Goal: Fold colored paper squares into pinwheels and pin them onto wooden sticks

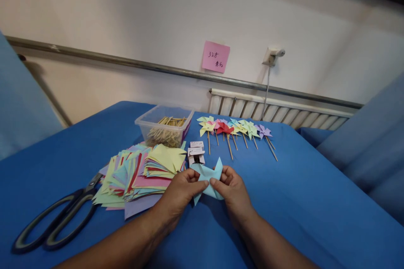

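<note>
Hands (206,187) (thumbs meeting) apparently pinch blue paper (206,175).

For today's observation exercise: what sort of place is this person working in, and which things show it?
Probably an indoor craft workstation: a blue-covered table against a wall with a radiator, bearing cut coloured paper squares, scissors and finished paper pinwheels.

Blue-covered table (309,201) with craft materials.
On it lie scissors (57,218) at the left, a stack of coloured paper squares (139,174), a clear tub (164,125) of sticks, a small box (196,152), and a row of pinwheels (235,129) at the back.
</note>
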The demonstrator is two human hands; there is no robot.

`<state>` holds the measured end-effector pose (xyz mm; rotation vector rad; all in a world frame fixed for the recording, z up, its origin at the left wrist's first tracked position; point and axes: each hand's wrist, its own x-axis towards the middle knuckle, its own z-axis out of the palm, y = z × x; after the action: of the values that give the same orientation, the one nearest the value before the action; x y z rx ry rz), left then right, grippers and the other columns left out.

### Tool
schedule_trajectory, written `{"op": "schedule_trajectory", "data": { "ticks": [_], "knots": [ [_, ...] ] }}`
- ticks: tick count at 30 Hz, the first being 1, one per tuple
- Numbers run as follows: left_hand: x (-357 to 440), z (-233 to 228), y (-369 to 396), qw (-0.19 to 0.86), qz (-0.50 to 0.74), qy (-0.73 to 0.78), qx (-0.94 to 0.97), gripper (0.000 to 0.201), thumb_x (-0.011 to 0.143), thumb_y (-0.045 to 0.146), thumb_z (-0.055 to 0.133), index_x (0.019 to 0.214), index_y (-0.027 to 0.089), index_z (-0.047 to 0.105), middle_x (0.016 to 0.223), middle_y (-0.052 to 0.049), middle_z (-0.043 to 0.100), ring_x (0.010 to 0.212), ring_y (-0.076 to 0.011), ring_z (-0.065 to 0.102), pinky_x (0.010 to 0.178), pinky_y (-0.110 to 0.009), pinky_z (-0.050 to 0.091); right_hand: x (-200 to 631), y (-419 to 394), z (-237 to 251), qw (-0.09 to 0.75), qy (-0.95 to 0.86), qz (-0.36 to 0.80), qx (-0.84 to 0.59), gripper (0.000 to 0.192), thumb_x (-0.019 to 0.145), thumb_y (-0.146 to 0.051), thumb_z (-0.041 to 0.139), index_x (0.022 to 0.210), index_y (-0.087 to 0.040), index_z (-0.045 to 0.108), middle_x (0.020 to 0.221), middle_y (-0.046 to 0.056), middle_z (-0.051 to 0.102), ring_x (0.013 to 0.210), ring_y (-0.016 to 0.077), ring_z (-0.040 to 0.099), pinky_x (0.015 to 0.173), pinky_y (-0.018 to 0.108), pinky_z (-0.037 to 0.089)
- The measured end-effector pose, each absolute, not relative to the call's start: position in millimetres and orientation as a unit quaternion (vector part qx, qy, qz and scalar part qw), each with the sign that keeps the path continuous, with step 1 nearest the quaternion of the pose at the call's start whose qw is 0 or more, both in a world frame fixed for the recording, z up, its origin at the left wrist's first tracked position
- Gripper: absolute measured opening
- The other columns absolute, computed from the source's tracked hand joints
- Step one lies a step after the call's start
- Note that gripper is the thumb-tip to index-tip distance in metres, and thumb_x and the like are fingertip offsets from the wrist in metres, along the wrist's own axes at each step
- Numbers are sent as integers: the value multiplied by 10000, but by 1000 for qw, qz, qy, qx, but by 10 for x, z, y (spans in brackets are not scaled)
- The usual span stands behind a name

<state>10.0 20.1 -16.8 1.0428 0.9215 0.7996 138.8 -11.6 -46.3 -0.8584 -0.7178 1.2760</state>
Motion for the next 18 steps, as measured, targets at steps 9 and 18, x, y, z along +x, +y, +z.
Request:
{"op": "schedule_trajectory", "data": {
  "ticks": [9,18],
  "knots": [
    [92,-175,220,673,346,432,490,126,649,240,695,670,142,618,565,27,588,498,-90,502,492,-200,376,1386,-106,-498,660,-325,557,-386,339,636,-217,753,893,-163,538,760,16,693,641,129,633,606,232,478],
    [45,-117,253,651,375,452,481,207,645,317,698,669,135,602,583,-8,618,522,-131,552,509,-236,403,1463,-117,-405,655,-334,532,-420,294,717,-351,681,922,-170,572,728,12,660,595,124,589,585,238,446]
  ]
}}
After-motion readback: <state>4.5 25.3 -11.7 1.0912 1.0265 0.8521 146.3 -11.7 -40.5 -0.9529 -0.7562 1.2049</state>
